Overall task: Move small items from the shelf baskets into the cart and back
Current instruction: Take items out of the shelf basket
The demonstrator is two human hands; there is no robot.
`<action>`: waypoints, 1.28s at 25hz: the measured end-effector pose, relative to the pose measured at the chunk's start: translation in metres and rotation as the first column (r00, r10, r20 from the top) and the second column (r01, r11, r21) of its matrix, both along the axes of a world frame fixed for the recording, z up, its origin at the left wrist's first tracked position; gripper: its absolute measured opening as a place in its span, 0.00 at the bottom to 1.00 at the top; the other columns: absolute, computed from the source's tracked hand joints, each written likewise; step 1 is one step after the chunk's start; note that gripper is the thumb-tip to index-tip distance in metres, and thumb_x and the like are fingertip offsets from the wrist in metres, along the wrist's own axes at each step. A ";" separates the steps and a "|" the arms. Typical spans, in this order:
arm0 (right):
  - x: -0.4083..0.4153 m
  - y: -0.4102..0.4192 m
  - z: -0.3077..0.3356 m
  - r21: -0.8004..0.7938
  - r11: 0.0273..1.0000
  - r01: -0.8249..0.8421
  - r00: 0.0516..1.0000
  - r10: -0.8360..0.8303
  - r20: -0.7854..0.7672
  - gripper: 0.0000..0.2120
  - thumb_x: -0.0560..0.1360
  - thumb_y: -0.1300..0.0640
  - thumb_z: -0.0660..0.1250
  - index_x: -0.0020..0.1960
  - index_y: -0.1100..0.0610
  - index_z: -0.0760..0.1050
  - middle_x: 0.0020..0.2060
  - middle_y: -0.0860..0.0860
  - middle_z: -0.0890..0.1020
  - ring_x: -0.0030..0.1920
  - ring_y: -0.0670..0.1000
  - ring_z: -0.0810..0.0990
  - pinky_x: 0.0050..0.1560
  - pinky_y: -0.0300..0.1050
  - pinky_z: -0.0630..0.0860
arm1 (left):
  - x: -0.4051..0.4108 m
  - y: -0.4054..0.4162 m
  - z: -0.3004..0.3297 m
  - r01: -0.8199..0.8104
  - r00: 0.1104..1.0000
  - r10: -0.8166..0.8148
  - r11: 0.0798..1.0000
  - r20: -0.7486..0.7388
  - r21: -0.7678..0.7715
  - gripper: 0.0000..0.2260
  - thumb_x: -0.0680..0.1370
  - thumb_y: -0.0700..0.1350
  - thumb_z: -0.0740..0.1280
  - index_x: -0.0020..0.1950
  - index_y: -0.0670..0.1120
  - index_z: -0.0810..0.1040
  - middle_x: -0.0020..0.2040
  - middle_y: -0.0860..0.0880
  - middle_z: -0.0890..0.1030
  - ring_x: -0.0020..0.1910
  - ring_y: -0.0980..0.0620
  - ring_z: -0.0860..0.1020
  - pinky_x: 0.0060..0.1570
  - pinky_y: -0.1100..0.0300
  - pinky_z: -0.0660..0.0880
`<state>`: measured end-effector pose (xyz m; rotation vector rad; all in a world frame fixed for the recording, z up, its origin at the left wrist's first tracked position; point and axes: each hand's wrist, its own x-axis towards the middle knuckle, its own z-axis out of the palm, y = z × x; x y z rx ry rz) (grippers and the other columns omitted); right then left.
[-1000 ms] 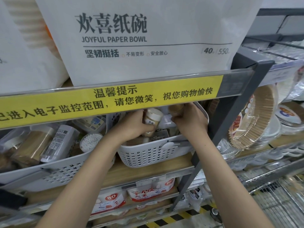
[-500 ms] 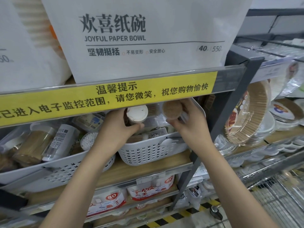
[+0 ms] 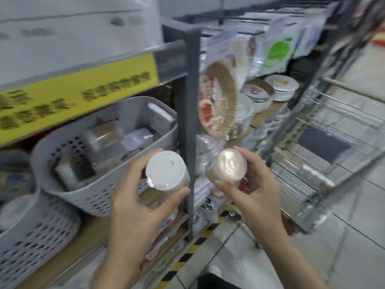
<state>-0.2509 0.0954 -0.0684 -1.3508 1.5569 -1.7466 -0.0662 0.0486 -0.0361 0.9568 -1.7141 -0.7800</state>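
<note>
At lower centre of the frame the left hand (image 3: 137, 197) gripped a small round container with a white plastic lid (image 3: 165, 173), fingers and thumb curled round its sides, lid facing the camera. Just right of it, apart from it, the right hand (image 3: 253, 188) held a small clear-lidded round jar with brownish contents (image 3: 227, 168) the same way, thumb below and fingers wrapped over the far side. Both containers were out of the baskets, in front of the shelf. Behind the left hand, at centre left, sat a grey perforated plastic basket (image 3: 100, 197) with blurred packets inside. A dark grey metal shelf post (image 3: 190, 130) rose between the two hands. At the right edge stood a wire shopping cart (image 3: 325, 155), well apart from the right hand. A yellow shelf strip (image 3: 79, 94) crossed the upper left, its print blurred.
</note>
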 end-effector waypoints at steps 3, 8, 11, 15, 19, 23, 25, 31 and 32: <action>-0.027 0.031 -0.018 0.090 0.978 0.187 0.971 -0.197 0.132 0.25 0.64 0.54 0.80 0.57 0.45 0.77 0.53 0.46 0.82 0.56 0.50 0.80 0.57 0.58 0.77 | -0.043 0.006 -0.024 0.140 0.990 -0.141 0.981 -0.005 0.134 0.24 0.63 0.56 0.79 0.55 0.65 0.74 0.54 0.63 0.78 0.56 0.63 0.76 0.53 0.66 0.74; -0.078 0.073 -0.045 0.198 0.920 0.337 0.889 -0.380 0.256 0.23 0.60 0.51 0.78 0.54 0.42 0.78 0.52 0.44 0.83 0.53 0.48 0.82 0.54 0.55 0.79 | -0.113 0.012 -0.058 0.270 0.957 -0.289 0.908 0.012 0.321 0.23 0.63 0.50 0.80 0.55 0.62 0.77 0.52 0.60 0.81 0.53 0.58 0.78 0.52 0.58 0.75; -0.126 0.095 -0.064 0.263 0.871 0.415 0.832 -0.480 0.279 0.23 0.60 0.51 0.78 0.54 0.43 0.79 0.51 0.44 0.83 0.53 0.48 0.81 0.51 0.50 0.78 | -0.166 0.011 -0.069 0.347 0.928 -0.372 0.851 -0.013 0.394 0.20 0.65 0.46 0.79 0.53 0.59 0.79 0.49 0.59 0.82 0.48 0.61 0.79 0.46 0.63 0.73; -0.196 0.120 -0.096 0.346 0.800 0.491 0.754 -0.589 0.292 0.22 0.65 0.64 0.77 0.54 0.46 0.78 0.49 0.43 0.84 0.53 0.45 0.80 0.50 0.40 0.76 | -0.241 0.009 -0.090 0.407 0.891 -0.455 0.778 -0.019 0.478 0.20 0.66 0.44 0.78 0.54 0.59 0.77 0.49 0.60 0.81 0.46 0.63 0.79 0.41 0.69 0.75; -0.255 0.140 -0.124 0.403 0.728 0.555 0.660 -0.680 0.320 0.24 0.66 0.66 0.75 0.60 0.53 0.77 0.51 0.49 0.83 0.53 0.47 0.81 0.42 0.34 0.77 | -0.309 0.004 -0.118 0.419 0.874 -0.485 0.718 -0.031 0.556 0.21 0.67 0.38 0.77 0.54 0.53 0.76 0.49 0.56 0.81 0.43 0.67 0.79 0.41 0.72 0.75; -0.300 0.137 -0.142 0.443 0.688 0.574 0.596 -0.723 0.350 0.23 0.67 0.69 0.74 0.60 0.56 0.77 0.50 0.52 0.83 0.51 0.49 0.81 0.40 0.32 0.77 | -0.366 -0.009 -0.142 0.436 0.827 -0.562 0.654 0.011 0.619 0.21 0.66 0.33 0.77 0.50 0.54 0.76 0.46 0.56 0.81 0.40 0.65 0.79 0.40 0.74 0.74; -0.323 0.125 -0.154 0.471 0.660 0.585 0.551 -0.750 0.366 0.24 0.67 0.70 0.74 0.60 0.58 0.76 0.51 0.54 0.83 0.52 0.52 0.81 0.40 0.33 0.77 | -0.396 -0.026 -0.161 0.433 0.801 -0.598 0.624 0.040 0.650 0.21 0.65 0.33 0.77 0.50 0.53 0.76 0.45 0.56 0.82 0.40 0.67 0.78 0.40 0.74 0.73; -0.395 0.062 -0.182 0.563 0.574 0.595 0.454 -0.818 0.354 0.22 0.64 0.73 0.74 0.50 0.51 0.77 0.42 0.47 0.84 0.42 0.40 0.82 0.40 0.32 0.77 | -0.501 -0.087 -0.215 0.395 0.752 -0.656 0.529 0.066 0.751 0.22 0.65 0.36 0.78 0.48 0.58 0.74 0.47 0.55 0.82 0.46 0.57 0.79 0.47 0.62 0.74; -0.409 0.048 -0.187 0.581 0.561 0.589 0.439 -0.826 0.353 0.23 0.64 0.73 0.74 0.50 0.51 0.76 0.44 0.47 0.83 0.41 0.39 0.82 0.40 0.31 0.77 | -0.517 -0.098 -0.223 0.392 0.748 -0.661 0.515 0.062 0.762 0.23 0.65 0.36 0.77 0.49 0.58 0.74 0.47 0.55 0.81 0.46 0.58 0.79 0.45 0.65 0.73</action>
